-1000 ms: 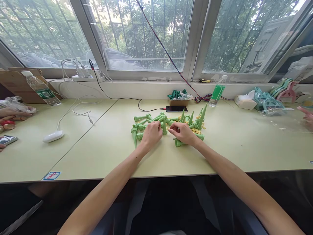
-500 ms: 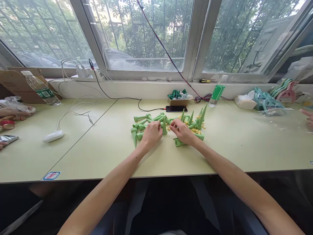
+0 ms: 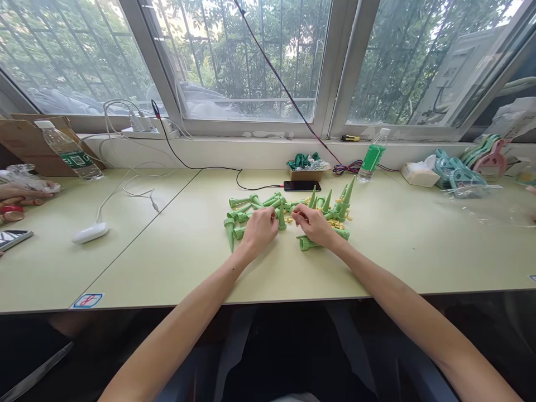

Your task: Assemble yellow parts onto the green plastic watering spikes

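Two hands: left hand (image 3: 260, 224) curled, right hand (image 3: 314, 226) pinched-looking, grip contents hidden. Green cones (image 3: 229, 229) lie around them, too overlapped to count; one upright cone (image 3: 282, 220) stands between, and the right's edged away from it! Yellow bits (image 3: 335, 223): uncountable.
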Available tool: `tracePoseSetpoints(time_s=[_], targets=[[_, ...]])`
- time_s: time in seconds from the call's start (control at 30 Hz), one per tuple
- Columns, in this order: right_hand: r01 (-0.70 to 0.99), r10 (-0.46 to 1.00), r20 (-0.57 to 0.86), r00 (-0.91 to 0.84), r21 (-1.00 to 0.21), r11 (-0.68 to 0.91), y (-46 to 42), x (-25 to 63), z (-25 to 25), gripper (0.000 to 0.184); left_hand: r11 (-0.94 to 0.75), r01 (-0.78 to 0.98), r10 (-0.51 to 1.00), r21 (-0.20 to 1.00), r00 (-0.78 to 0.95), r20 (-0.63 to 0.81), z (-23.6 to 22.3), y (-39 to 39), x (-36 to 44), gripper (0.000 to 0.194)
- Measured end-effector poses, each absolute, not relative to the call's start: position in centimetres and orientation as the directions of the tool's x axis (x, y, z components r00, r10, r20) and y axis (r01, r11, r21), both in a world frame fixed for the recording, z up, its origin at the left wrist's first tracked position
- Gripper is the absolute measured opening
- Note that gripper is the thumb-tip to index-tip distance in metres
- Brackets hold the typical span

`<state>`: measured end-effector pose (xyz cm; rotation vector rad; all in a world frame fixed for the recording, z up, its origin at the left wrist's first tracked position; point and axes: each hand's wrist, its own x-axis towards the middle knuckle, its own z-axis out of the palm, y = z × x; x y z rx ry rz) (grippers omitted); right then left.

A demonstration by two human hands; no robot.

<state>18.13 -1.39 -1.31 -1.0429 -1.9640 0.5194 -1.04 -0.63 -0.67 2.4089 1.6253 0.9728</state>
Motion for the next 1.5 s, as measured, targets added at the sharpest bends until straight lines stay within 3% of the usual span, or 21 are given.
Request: tracePoseSetpoints(time_s=[1.03,1.5], targets=[[0.426,0.873,0.406,-0.271,-0.763,0.486,-1.53,18.02,-1.13,0.022,-0.43,0.809,0.867,0.401,0.246,0.433,-0.35,-0.87,-0.94,0.012],[0.36,0.885,0.387,-0.259,-0.811,0.461,-1.25,18.18,-1.42,0.031,-0.429,0.805,0.871,0.409,0.249,0.424,-0.22,-1.02,-0.9,0.013]])
